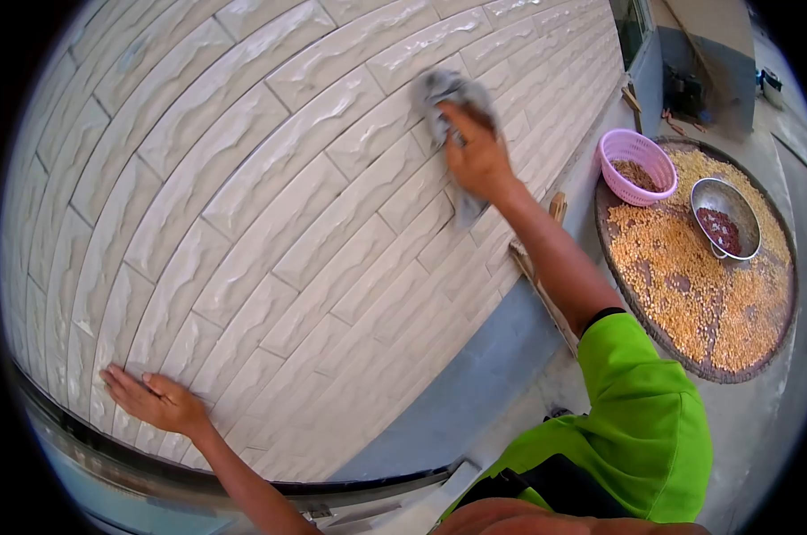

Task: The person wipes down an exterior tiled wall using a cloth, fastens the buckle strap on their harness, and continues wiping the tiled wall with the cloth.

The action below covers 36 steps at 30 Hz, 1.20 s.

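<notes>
A wall of cream, rough-faced tiles [332,214] laid like bricks fills the left and middle of the view. My right hand [479,156] grips a grey cloth [452,89] and presses it against the upper part of the tiles. Part of the cloth hangs below the hand. Lower left, my left hand [158,401] rests flat on the tiles with its fingers stretched out, holding nothing. A dark edge [154,464] runs along the wall just below it.
On the right lies a wide round tray [607,245] spread with yellow kernels [671,285]. A pink basket [635,147] and a metal colander [747,201] with dark red bits stand on it. Wooden pieces [546,294] lean near the wall's blue base [475,374].
</notes>
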Each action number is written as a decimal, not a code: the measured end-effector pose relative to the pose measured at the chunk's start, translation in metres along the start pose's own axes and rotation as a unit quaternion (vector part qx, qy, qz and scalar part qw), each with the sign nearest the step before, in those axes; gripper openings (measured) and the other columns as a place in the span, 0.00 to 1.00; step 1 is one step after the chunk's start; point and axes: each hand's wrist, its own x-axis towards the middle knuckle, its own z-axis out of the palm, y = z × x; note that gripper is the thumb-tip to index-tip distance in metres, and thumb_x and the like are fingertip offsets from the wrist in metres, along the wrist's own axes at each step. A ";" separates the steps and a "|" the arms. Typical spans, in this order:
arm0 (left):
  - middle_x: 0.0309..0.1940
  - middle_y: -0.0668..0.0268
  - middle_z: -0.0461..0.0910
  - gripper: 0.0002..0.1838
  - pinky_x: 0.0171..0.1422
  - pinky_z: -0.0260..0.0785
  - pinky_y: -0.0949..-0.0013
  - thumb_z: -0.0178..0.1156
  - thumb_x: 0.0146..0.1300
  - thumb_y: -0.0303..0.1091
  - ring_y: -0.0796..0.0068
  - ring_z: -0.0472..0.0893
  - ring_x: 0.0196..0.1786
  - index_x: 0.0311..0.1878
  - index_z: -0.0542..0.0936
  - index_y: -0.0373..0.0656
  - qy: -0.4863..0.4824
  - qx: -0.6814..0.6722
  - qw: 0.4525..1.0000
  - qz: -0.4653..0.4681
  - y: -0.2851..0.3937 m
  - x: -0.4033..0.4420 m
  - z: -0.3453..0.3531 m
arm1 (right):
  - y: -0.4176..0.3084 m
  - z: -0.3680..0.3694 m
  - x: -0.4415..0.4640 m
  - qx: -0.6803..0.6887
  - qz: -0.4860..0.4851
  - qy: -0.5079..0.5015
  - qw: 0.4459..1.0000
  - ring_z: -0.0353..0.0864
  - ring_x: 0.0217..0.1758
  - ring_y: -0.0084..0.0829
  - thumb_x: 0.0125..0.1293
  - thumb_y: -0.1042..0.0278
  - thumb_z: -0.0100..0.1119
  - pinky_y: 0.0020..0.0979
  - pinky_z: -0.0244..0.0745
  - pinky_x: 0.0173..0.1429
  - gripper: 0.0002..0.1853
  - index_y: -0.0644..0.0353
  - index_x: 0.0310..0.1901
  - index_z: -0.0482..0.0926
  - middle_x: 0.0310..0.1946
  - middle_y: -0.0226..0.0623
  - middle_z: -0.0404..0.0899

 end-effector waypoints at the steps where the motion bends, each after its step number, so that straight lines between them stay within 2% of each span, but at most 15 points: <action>1: 0.76 0.49 0.68 0.27 0.83 0.52 0.46 0.45 0.78 0.36 0.47 0.66 0.78 0.75 0.70 0.35 0.002 0.002 1.000 0.002 0.000 0.001 0.000 | 0.022 -0.002 0.005 -0.002 0.040 0.038 0.998 0.78 0.60 0.53 0.65 0.79 0.55 0.40 0.73 0.65 0.23 0.59 0.61 0.81 0.52 0.50 0.81; 7: 0.77 0.49 0.68 0.27 0.83 0.52 0.46 0.44 0.79 0.37 0.46 0.66 0.79 0.76 0.69 0.35 -0.003 0.007 1.000 0.002 0.000 0.000 0.001 | 0.063 -0.006 0.046 0.062 0.092 0.160 0.981 0.78 0.59 0.52 0.65 0.80 0.54 0.39 0.72 0.66 0.23 0.63 0.62 0.81 0.55 0.52 0.80; 8: 0.77 0.49 0.67 0.27 0.83 0.52 0.47 0.44 0.80 0.37 0.46 0.65 0.79 0.76 0.69 0.35 -0.005 0.002 1.000 0.001 0.002 0.002 0.000 | 0.059 0.002 0.047 0.035 0.059 0.163 0.984 0.78 0.56 0.54 0.60 0.81 0.58 0.44 0.72 0.62 0.22 0.65 0.58 0.82 0.51 0.52 0.80; 11: 0.78 0.49 0.66 0.27 0.83 0.51 0.48 0.43 0.80 0.36 0.46 0.63 0.80 0.76 0.68 0.34 -0.012 0.007 1.000 -0.006 0.010 0.003 -0.004 | 0.002 0.013 0.048 0.109 0.004 0.090 0.990 0.76 0.49 0.49 0.58 0.80 0.61 0.43 0.70 0.55 0.20 0.62 0.54 0.84 0.43 0.49 0.81; 14: 0.78 0.49 0.66 0.27 0.84 0.51 0.49 0.42 0.80 0.35 0.47 0.63 0.80 0.77 0.68 0.34 -0.021 0.004 1.000 -0.006 0.008 0.005 -0.004 | -0.038 0.015 0.039 0.132 -0.100 -0.037 0.985 0.73 0.67 0.52 0.53 0.79 0.65 0.46 0.70 0.69 0.23 0.57 0.53 0.85 0.57 0.48 0.78; 15: 0.78 0.49 0.65 0.27 0.84 0.51 0.49 0.42 0.80 0.35 0.47 0.62 0.80 0.77 0.68 0.34 -0.023 -0.001 1.000 -0.008 0.008 0.003 -0.003 | -0.040 0.015 0.042 0.163 -0.163 -0.013 0.973 0.70 0.71 0.52 0.52 0.79 0.66 0.46 0.68 0.73 0.24 0.58 0.55 0.84 0.61 0.47 0.78; 18: 0.78 0.48 0.65 0.27 0.84 0.50 0.49 0.42 0.80 0.35 0.47 0.62 0.80 0.77 0.68 0.34 -0.026 0.013 1.000 -0.004 0.006 0.003 -0.003 | -0.015 0.014 0.051 0.229 -0.115 -0.050 0.965 0.70 0.72 0.53 0.51 0.79 0.68 0.46 0.66 0.75 0.27 0.59 0.56 0.83 0.63 0.48 0.77; 20: 0.78 0.48 0.65 0.27 0.84 0.50 0.49 0.42 0.80 0.35 0.47 0.62 0.80 0.77 0.68 0.34 -0.024 0.015 1.000 -0.006 0.005 0.002 -0.002 | 0.015 0.015 0.060 0.193 -0.086 0.012 0.977 0.71 0.71 0.53 0.51 0.79 0.68 0.46 0.66 0.75 0.27 0.61 0.57 0.82 0.63 0.47 0.78; 22: 0.78 0.48 0.65 0.27 0.84 0.50 0.49 0.42 0.80 0.36 0.47 0.62 0.80 0.77 0.67 0.33 -0.027 0.016 0.999 -0.008 0.004 0.001 -0.003 | 0.054 0.009 0.073 0.088 -0.135 0.030 0.986 0.72 0.70 0.53 0.54 0.76 0.68 0.48 0.66 0.75 0.26 0.60 0.58 0.82 0.62 0.48 0.78; 24: 0.78 0.48 0.65 0.27 0.84 0.50 0.49 0.43 0.80 0.36 0.47 0.62 0.80 0.77 0.67 0.33 -0.033 0.025 0.999 -0.017 0.005 0.000 -0.003 | 0.080 0.005 0.077 -0.011 -0.063 0.041 0.997 0.76 0.67 0.50 0.61 0.73 0.65 0.52 0.65 0.75 0.25 0.56 0.62 0.82 0.59 0.46 0.82; 25: 0.78 0.48 0.65 0.27 0.84 0.50 0.49 0.43 0.80 0.36 0.47 0.62 0.80 0.77 0.67 0.33 -0.032 0.025 0.999 -0.018 0.006 0.000 -0.003 | 0.093 0.001 0.078 -0.021 0.002 0.059 0.998 0.84 0.60 0.48 0.68 0.74 0.57 0.37 0.78 0.64 0.20 0.54 0.62 0.82 0.57 0.48 0.85; 27: 0.79 0.50 0.64 0.28 0.85 0.49 0.51 0.44 0.78 0.33 0.48 0.61 0.81 0.78 0.67 0.37 -0.030 0.006 0.999 -0.021 0.010 0.003 -0.005 | 0.108 -0.008 0.100 0.028 0.031 0.123 0.992 0.83 0.57 0.51 0.68 0.76 0.58 0.39 0.77 0.62 0.20 0.59 0.61 0.82 0.53 0.50 0.84; 30: 0.79 0.50 0.64 0.28 0.85 0.48 0.51 0.43 0.78 0.33 0.47 0.61 0.81 0.78 0.67 0.37 -0.030 0.002 0.999 -0.028 0.007 0.002 -0.004 | 0.103 -0.010 0.114 0.019 0.062 0.140 0.988 0.81 0.54 0.52 0.67 0.78 0.58 0.39 0.76 0.60 0.20 0.61 0.60 0.82 0.50 0.50 0.83; 33: 0.78 0.48 0.64 0.27 0.84 0.49 0.50 0.44 0.79 0.33 0.46 0.62 0.81 0.77 0.67 0.34 -0.035 0.003 0.999 -0.032 0.012 0.003 -0.006 | 0.069 0.007 0.120 0.083 0.004 0.194 0.978 0.77 0.51 0.54 0.62 0.78 0.61 0.44 0.73 0.59 0.21 0.58 0.58 0.84 0.45 0.50 0.80; 36: 0.79 0.48 0.64 0.27 0.84 0.49 0.51 0.44 0.78 0.32 0.46 0.62 0.81 0.77 0.67 0.34 -0.038 0.014 0.998 -0.036 0.013 0.003 -0.006 | 0.011 0.018 0.115 0.160 -0.031 0.077 0.984 0.78 0.53 0.53 0.57 0.79 0.64 0.44 0.74 0.61 0.22 0.58 0.56 0.84 0.47 0.49 0.80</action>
